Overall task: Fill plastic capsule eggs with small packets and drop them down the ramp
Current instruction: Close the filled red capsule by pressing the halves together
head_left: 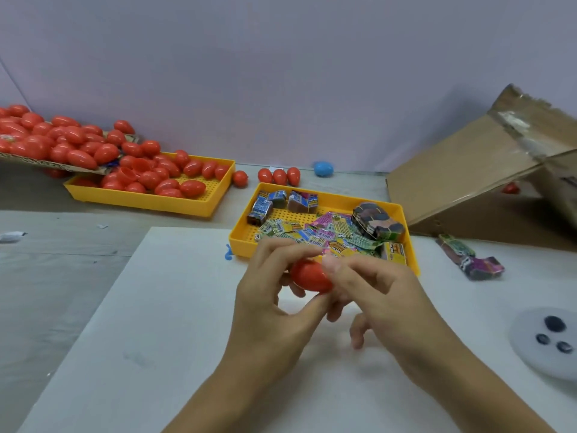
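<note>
A red capsule egg (309, 276) is held over the white board, just in front of the packet tray. My left hand (271, 295) grips its left side with curled fingers and thumb. My right hand (371, 292) pinches its right end; whether the egg is closed is hidden by my fingers. The yellow tray (409, 242) behind holds several small colourful packets (327, 232) and folded bundles. A cardboard ramp (468, 170) slopes up at the right.
A second yellow tray (199, 201) at the left holds several red eggs (162, 179), with more piled on cardboard behind. Loose red eggs and a blue egg (323, 169) lie by the wall. Packets (474, 260) lie right of the tray; a grey disc (543, 342) at the right.
</note>
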`<state>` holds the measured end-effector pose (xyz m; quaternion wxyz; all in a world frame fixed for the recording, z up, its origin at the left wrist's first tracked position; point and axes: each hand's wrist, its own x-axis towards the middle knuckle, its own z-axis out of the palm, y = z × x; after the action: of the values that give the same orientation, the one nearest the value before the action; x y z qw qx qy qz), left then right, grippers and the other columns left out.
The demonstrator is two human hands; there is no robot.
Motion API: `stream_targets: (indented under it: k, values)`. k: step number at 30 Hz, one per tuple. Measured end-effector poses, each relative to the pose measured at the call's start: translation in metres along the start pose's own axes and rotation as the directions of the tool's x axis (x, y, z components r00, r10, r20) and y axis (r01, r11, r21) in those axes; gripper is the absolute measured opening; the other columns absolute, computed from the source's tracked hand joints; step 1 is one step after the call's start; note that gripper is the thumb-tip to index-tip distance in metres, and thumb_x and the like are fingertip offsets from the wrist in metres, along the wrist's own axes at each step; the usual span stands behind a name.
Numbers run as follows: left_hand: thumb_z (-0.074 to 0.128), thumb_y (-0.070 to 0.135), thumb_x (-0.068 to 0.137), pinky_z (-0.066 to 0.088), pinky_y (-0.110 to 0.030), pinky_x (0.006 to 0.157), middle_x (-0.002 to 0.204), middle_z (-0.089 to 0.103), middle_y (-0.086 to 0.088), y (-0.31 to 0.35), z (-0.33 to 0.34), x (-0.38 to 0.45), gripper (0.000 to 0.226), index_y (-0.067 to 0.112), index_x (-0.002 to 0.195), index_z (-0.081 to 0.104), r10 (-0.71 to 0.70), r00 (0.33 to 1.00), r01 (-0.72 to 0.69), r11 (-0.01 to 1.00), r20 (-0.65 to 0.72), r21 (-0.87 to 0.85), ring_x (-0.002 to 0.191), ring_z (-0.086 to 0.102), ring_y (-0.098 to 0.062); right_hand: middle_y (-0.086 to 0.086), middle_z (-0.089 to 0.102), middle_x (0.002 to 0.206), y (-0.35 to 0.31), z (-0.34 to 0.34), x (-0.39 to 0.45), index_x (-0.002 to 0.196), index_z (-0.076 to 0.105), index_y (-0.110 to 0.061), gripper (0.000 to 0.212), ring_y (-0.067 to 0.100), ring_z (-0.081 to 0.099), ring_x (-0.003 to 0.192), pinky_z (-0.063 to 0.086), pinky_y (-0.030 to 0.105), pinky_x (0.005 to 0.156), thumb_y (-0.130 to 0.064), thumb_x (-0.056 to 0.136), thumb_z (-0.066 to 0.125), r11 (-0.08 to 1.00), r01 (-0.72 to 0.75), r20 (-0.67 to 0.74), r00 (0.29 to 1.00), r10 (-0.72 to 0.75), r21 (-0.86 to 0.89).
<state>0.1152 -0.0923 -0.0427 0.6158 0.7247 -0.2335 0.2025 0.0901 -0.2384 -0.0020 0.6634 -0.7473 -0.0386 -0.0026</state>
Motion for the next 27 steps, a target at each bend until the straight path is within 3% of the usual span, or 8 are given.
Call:
stream_targets:
  k: [5,8,11,13,15,19,23,27]
  values:
    - [0.084,0.024,0.071,0.056,-0.021,0.083,0.112,0.063,0.008,-0.007,0.002,-0.001,0.062,0.026,0.127,0.056,-0.078,0.995,0.086,0.988,0.063,-0.127,0.106,0.066,-0.021,0.006,0.077,0.079,0.009,0.001,-0.003,0.087,0.079,-0.023,0.025,0.019,0.073,0.071,0.054,0.025,0.048,-0.037,0.067,0.076,0.99,0.013,-0.146,0.989,0.008,0.14]
    - [0.071,0.03,0.071,0.057,-0.028,0.08,0.112,0.065,0.007,-0.01,-0.002,0.002,0.056,0.033,0.125,0.06,-0.2,0.97,0.231,0.936,0.138,-0.267,0.104,0.067,-0.021,0.004,0.077,0.084,0.014,0.001,-0.006,0.092,0.079,-0.025,0.026,0.018,0.073,0.076,0.055,0.024,0.052,-0.031,0.067,0.08,0.988,0.1,-0.198,0.977,-0.075,0.122]
    - [0.06,0.041,0.068,0.055,-0.038,0.062,0.086,0.065,0.002,-0.009,-0.006,0.007,0.041,0.028,0.104,0.073,-0.409,0.892,0.451,0.793,0.19,-0.409,0.069,0.064,-0.021,-0.001,0.076,0.088,0.021,-0.002,-0.007,0.094,0.078,-0.028,0.031,0.014,0.07,0.074,0.055,0.024,0.051,-0.025,0.064,0.083,0.989,0.144,-0.253,0.959,-0.129,0.042]
    - [0.061,0.051,0.079,0.051,-0.034,0.05,0.066,0.058,-0.005,-0.008,-0.006,0.011,0.041,0.016,0.096,0.074,-0.467,0.858,0.513,0.759,0.214,-0.402,0.052,0.057,-0.023,-0.003,0.074,0.091,0.027,-0.001,-0.006,0.095,0.077,-0.029,0.032,0.015,0.07,0.075,0.057,0.025,0.052,-0.021,0.065,0.083,0.982,0.189,-0.259,0.948,-0.183,-0.003]
    - [0.067,0.051,0.089,0.052,-0.032,0.047,0.058,0.055,-0.01,-0.008,-0.004,0.012,0.037,0.015,0.092,0.073,-0.485,0.853,0.521,0.774,0.192,-0.359,0.046,0.058,-0.024,-0.002,0.073,0.097,0.031,0.001,-0.002,0.098,0.075,-0.028,0.032,0.019,0.071,0.084,0.06,0.032,0.056,-0.016,0.069,0.081,0.97,0.242,-0.235,0.941,-0.243,-0.034]
    - [0.074,0.037,0.083,0.06,-0.039,0.054,0.064,0.062,-0.015,-0.008,-0.005,0.015,0.022,0.017,0.09,0.076,-0.468,0.865,0.499,0.775,0.178,-0.388,0.051,0.066,-0.026,0.001,0.072,0.103,0.034,-0.001,0.002,0.104,0.074,-0.027,0.033,0.024,0.072,0.092,0.062,0.043,0.059,-0.013,0.075,0.084,0.966,0.257,-0.207,0.945,-0.253,-0.012]
    - [0.072,0.027,0.08,0.062,-0.038,0.061,0.07,0.069,-0.012,-0.01,-0.005,0.015,0.016,0.02,0.092,0.079,-0.452,0.871,0.489,0.769,0.191,-0.412,0.062,0.072,-0.031,0.007,0.073,0.086,0.031,-0.004,0.003,0.106,0.074,-0.026,0.029,0.022,0.071,0.068,0.056,0.032,0.048,-0.033,0.077,0.078,0.976,0.139,-0.226,0.969,-0.099,0.168]
    - [0.078,0.02,0.077,0.062,-0.038,0.065,0.081,0.075,-0.009,-0.01,-0.004,0.013,0.021,0.026,0.096,0.078,-0.392,0.896,0.443,0.821,0.21,-0.36,0.074,0.073,-0.033,0.014,0.067,0.064,0.03,-0.004,0.007,0.084,0.075,-0.015,0.025,0.024,0.064,0.048,0.051,0.029,0.041,-0.039,0.084,0.069,0.972,0.093,-0.209,0.977,-0.047,0.216]
